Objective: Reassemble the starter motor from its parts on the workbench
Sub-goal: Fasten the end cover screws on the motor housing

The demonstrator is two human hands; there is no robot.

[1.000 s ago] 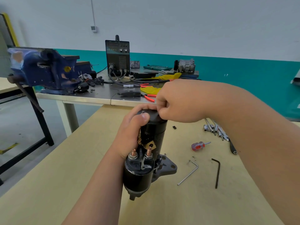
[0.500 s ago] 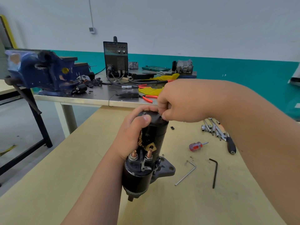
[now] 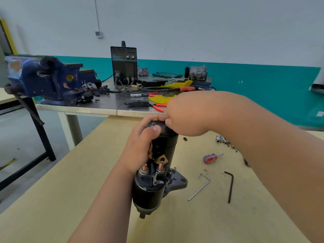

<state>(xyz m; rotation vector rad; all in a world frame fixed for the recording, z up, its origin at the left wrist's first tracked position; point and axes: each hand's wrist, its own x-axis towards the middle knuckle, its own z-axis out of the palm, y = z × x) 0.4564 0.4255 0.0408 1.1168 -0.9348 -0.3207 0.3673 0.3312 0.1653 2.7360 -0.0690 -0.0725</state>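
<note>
Left hand wraps around the upper body of the black starter motor, thumb on the end cap. The motor stands nose-down on the pale wooden surface, its solenoid with two copper studs facing the viewer. Right hand is clenched against the end cap's edge; whether its fingertips pinch anything is hidden. To the right lie a silver hex key, a black hex key, a red-handled screwdriver and loose sockets. Beyond, a steel table carries a blue vise, red pliers and a black power unit whose panel lettering is too blurred to read.
</note>
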